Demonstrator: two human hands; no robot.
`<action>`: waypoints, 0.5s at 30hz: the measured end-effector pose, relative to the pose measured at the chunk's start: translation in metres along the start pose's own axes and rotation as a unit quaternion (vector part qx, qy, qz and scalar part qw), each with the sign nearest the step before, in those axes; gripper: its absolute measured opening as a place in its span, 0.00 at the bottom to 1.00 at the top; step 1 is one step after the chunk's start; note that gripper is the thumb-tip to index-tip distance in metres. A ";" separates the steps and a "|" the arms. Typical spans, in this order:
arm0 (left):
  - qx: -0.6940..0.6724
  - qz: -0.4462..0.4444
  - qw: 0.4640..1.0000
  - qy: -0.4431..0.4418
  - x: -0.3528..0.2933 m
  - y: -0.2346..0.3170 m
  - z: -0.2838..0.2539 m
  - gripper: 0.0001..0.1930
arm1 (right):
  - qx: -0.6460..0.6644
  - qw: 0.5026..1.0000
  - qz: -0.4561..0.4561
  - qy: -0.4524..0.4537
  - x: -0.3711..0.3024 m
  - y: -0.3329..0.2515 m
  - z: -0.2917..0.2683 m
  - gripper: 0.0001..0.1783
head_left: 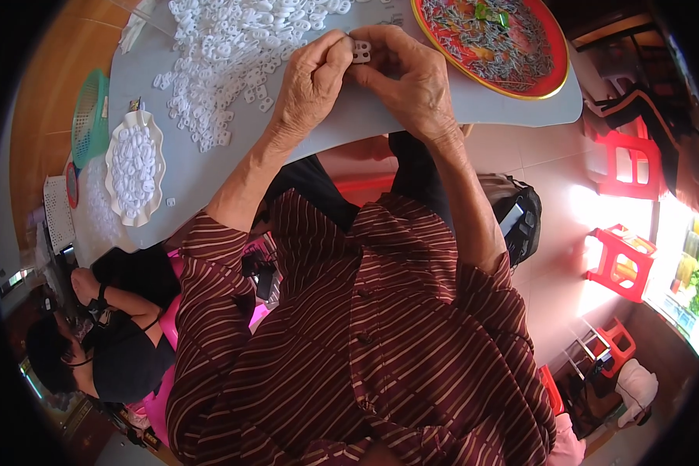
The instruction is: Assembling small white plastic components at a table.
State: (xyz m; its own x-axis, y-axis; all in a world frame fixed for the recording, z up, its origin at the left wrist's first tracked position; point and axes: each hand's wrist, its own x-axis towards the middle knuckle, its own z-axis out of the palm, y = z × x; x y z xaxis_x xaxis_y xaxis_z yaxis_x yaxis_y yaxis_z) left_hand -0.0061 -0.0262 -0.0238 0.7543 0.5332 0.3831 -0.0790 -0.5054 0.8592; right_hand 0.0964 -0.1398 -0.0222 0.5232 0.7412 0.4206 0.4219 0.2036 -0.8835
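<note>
A small whitish plastic piece with several holes [361,52] is pinched between my two hands above the table's near edge. My left hand [311,87] is closed, its bent fingers and thumb at the left side of the piece. From the other side, my right hand [415,81] grips it with thumb and forefinger. Beyond my left hand spreads a heap of similar white plastic pieces [233,50]. Close to my right hand lies a round red tray with a gold rim [550,81], holding many thin grey metal pins or nails [485,50] and a small green item [492,14].
The grey table [210,182] carries a scalloped cream dish [110,182] of white pieces and a green mesh basket [91,116] at left. Another person [124,357] sits at lower left. Red plastic stools [623,260] and a dark bag [524,213] are on the right.
</note>
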 end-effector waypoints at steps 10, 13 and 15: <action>0.041 0.012 0.999 -0.014 -0.001 0.006 0.000 0.07 | -0.024 0.999 -0.014 0.022 -0.001 -0.005 0.001 0.14; 0.034 0.004 0.999 -0.019 -0.001 0.007 0.000 0.07 | -0.028 0.999 -0.006 0.022 -0.002 -0.006 0.001 0.13; 0.029 0.003 0.999 -0.019 -0.001 0.007 0.001 0.07 | -0.027 0.999 -0.002 0.021 -0.003 -0.006 0.001 0.12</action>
State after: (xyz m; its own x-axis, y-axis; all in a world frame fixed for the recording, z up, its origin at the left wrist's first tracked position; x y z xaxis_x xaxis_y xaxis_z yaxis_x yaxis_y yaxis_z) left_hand -0.0068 -0.0311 -0.0180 0.7787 0.5041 0.3735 -0.0469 -0.5468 0.8359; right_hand 0.0917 -0.1425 -0.0180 0.5521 0.7124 0.4332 0.4629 0.1702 -0.8699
